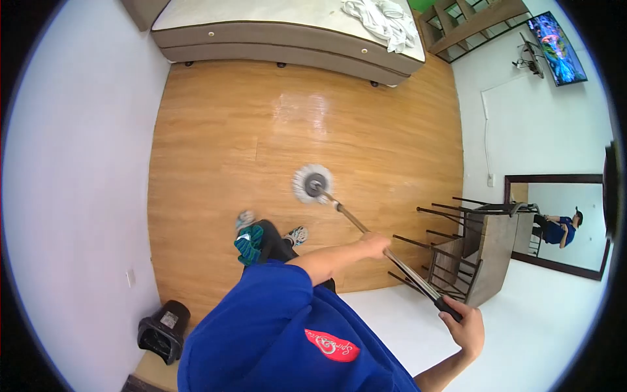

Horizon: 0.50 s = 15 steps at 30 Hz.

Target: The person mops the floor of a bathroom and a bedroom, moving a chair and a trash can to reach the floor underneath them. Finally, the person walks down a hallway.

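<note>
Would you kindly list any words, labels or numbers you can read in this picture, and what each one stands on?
Red patch on the blue shirt: white script, seen upside down, too blurred to read.
Pale label on the black bin: too small to read.
Wall screen: a colourful picture, no legible text.

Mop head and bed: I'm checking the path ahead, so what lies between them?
Only bare wooden floor, with a glossy patch, lies between the mop head and the bed in the head view.
</note>
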{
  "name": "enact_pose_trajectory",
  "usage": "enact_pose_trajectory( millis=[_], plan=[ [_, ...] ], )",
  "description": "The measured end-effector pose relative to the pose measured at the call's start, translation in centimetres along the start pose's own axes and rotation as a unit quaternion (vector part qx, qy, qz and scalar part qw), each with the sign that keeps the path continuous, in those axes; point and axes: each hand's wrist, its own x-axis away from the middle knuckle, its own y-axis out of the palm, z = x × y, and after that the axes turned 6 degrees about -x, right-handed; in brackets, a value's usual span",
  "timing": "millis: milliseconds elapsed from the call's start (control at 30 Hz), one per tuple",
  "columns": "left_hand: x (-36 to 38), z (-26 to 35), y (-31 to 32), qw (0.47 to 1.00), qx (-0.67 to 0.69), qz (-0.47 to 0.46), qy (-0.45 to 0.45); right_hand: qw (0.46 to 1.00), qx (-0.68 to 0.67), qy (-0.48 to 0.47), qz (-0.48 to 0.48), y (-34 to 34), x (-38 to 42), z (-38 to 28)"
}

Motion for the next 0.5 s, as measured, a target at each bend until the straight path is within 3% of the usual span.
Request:
enact_pose_trajectory(
  millis=[100, 200, 300, 367, 400, 500],
  plan=[
    [0.4, 0.3, -0.6, 0.995, 0.013, -0.046, 0.091, 0.999, 0.033, 0.003, 0.036, 1.8, 2.6, -4.7],
    [5.2, -2.4, -2.8, 0.996, 0.048, -0.067, 0.042, 0.999, 0.033, -0.032, 0.027, 4.0, 3.9, -9.9],
    [14.4, -8.4, -5.1, 0.997, 0.056, 0.059, 0.020, 0.994, 0.020, -0.109, -0.001, 6.5, 4.1, -14.7],
    [21.7, -15.6, -6.0, 0.982, 0.107, 0.155, 0.026, 0.984, 0.044, -0.164, -0.051, 9.7, 3.6, -20.3],
    [25.7, -19.2, -6.8, 0.981, 0.098, 0.165, 0.006, 0.977, 0.060, -0.190, -0.073, 11.3, 3.2, -23.4],
    [39.9, -26.5, -12.0, 0.931, 0.101, 0.341, -0.079, 0.954, 0.053, -0.261, -0.137, 18.9, 1.3, -31.2]
  ],
)
